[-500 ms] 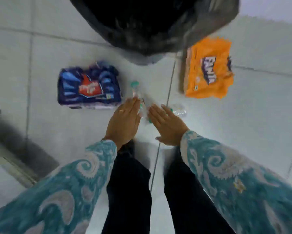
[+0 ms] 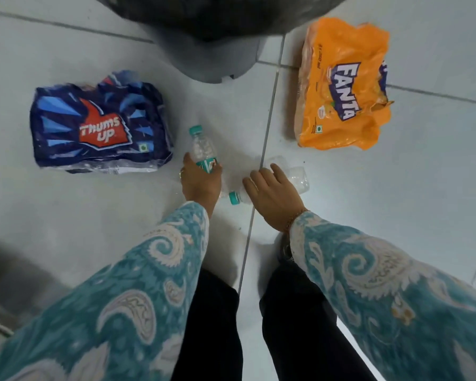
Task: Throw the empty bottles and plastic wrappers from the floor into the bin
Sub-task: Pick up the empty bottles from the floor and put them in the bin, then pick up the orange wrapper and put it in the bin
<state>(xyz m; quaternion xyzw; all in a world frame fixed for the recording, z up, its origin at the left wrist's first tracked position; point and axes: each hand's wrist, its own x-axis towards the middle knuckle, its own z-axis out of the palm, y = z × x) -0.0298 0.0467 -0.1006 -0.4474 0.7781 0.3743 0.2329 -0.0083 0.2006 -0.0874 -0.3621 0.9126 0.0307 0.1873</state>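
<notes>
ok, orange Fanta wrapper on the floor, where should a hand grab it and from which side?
Probably the Fanta wrapper is best pinched at its crumpled right edge, where loose folds stand up off the floor. Come from above with the right hand, the nearer one. The middle lies flat and smooth, giving fingers little to catch.

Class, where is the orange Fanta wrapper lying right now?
In the head view, the orange Fanta wrapper lies on the tiled floor at upper right, just right of the grey bin.
</notes>
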